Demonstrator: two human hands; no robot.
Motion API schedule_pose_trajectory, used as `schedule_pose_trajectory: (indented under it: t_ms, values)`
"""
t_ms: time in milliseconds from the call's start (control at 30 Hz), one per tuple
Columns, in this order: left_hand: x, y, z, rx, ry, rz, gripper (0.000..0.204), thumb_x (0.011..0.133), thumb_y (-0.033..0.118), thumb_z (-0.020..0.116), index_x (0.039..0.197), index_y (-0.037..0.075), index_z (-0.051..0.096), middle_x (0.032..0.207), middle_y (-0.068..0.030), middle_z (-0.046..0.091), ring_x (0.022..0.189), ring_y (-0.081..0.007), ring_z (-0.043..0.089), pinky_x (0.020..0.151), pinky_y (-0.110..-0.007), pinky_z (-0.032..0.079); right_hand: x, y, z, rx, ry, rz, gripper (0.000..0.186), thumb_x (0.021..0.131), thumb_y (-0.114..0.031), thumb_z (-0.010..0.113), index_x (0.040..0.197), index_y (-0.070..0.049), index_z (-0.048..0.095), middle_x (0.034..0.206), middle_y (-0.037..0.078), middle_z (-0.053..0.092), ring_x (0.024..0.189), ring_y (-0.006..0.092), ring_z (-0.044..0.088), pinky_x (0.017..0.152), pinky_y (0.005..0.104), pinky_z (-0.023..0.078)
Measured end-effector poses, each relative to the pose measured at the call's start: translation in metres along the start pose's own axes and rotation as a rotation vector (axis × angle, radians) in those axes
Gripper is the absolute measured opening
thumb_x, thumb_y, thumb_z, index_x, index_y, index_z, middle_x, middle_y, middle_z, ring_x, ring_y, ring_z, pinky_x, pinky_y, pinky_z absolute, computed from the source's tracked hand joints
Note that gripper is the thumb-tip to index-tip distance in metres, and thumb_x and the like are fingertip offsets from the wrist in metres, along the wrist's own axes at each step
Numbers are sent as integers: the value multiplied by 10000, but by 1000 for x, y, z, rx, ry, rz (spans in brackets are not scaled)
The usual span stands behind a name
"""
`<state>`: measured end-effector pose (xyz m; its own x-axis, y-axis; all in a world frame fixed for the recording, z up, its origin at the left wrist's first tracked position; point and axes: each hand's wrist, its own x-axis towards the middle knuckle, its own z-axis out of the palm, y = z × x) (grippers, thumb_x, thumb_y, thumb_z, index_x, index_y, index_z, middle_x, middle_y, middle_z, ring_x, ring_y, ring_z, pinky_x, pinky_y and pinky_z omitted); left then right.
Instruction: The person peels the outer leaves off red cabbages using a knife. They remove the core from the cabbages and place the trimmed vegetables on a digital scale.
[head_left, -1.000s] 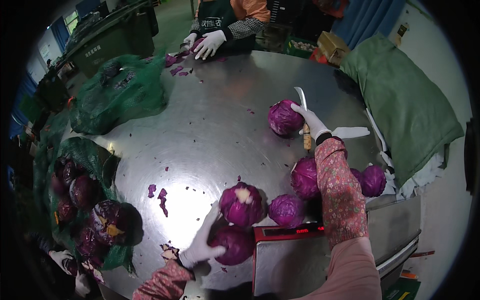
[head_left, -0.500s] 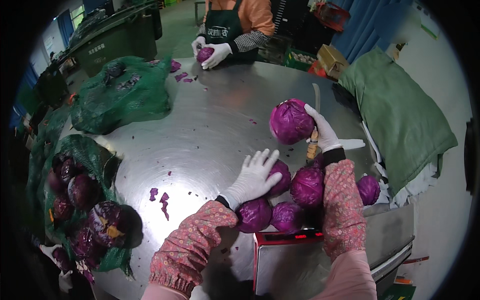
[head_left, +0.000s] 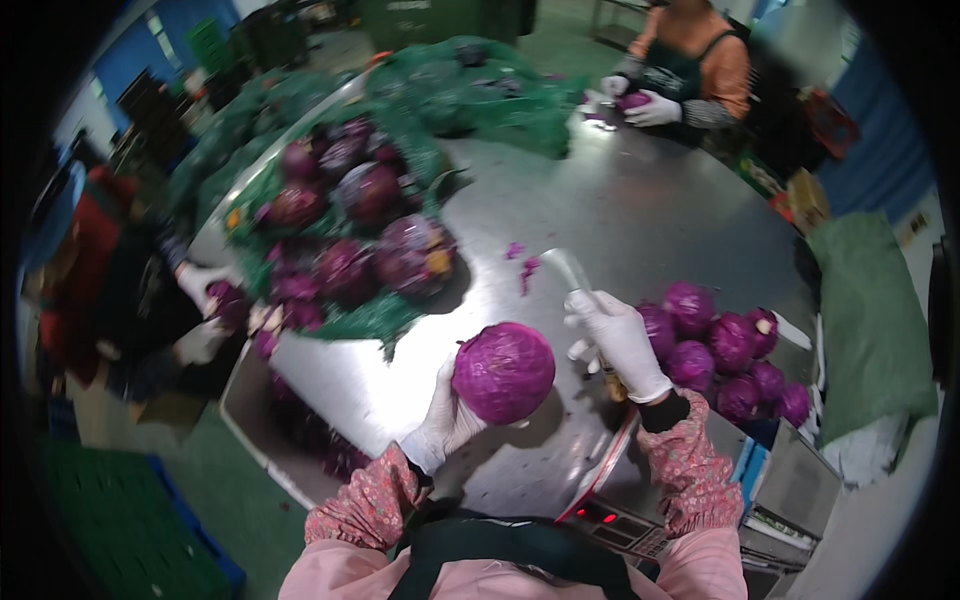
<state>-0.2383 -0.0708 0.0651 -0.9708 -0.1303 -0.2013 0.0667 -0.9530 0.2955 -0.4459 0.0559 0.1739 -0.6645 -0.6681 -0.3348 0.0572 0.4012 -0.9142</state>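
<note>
My left hand (head_left: 440, 425), white-gloved, grips a large round red cabbage (head_left: 503, 373) from its left side, above the metal table. To its right, my gloved right hand (head_left: 612, 340) is closed around a knife (head_left: 566, 270). The pale blade points up and away, and part of the wooden handle shows below my fingers. Beyond my right wrist several smaller red cabbages (head_left: 732, 342) lie in a cluster on the table.
Green mesh netting (head_left: 470, 110) lies at the back, with several dark cabbages (head_left: 370, 195) on it at left. A scale (head_left: 620, 520) with a red display stands near me. One co-worker (head_left: 690, 70) trims a cabbage across the table; another (head_left: 110, 290) works at left. A green sack (head_left: 870, 310) sits right.
The cabbage has passed from my right hand to my left, which has left the cluster. My right hand has picked up the knife from the table. My view has turned left.
</note>
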Motion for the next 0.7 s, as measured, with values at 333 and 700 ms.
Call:
schedule_pose_trajectory:
  t_ms: [333, 700]
  values:
    - [-159, -28, -84, 731, 699, 690, 922, 785, 220, 823, 1507, 22, 284, 1431, -167, 400, 1319, -284, 443, 1124, -412, 384, -98, 139, 159, 410, -324, 250, 470, 1078, -414, 383, 1443, -122, 437, 1034, 80, 649, 821, 157, 686, 692, 302, 578]
    - [-163, -58, -74, 1556, 794, 640, 1092, 636, 296, 912, 1482, 47, 268, 1399, -243, 288, 1277, -447, 426, 1046, -505, 445, -115, 149, 190, -602, -176, -454, 523, 1024, -399, 492, 1457, -107, 458, 697, 175, 670, 577, 345, 661, 539, 432, 520]
